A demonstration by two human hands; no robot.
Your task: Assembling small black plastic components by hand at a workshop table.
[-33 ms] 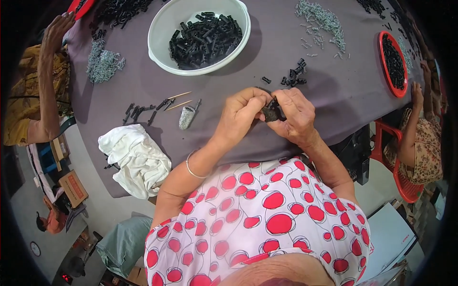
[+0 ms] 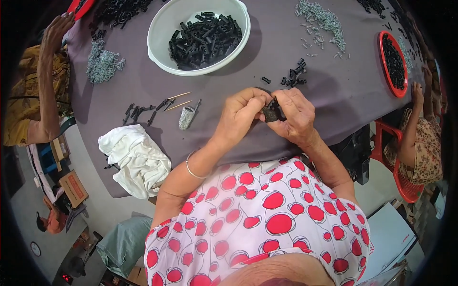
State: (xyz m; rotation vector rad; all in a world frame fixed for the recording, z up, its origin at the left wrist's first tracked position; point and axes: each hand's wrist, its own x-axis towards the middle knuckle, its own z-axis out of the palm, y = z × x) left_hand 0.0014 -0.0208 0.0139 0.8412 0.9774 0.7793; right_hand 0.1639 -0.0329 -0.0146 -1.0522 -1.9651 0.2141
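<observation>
My left hand (image 2: 242,113) and my right hand (image 2: 294,114) meet over the table's near side, fingers pinched together. Between them is a small dark piece (image 2: 272,113), black and rough-looking, mostly covered by my fingers, so its kind is unclear. Just beyond my right hand lies a loose cluster of small black plastic parts (image 2: 293,76), with one single black part (image 2: 266,80) off to its left. Left of my left hand stands a silvery, rough cone-shaped thing (image 2: 186,118) with a dark tip. Thin wooden sticks (image 2: 179,105) and more slim black parts (image 2: 138,112) lie beside it.
A large white basin (image 2: 157,52) of black parts stands at the far middle. Piles of small metal springs (image 2: 327,26) lie far right and far left. A red tray (image 2: 405,86) holds black parts. A white cloth (image 2: 136,159) covers the near left corner. Co-workers sit at both sides.
</observation>
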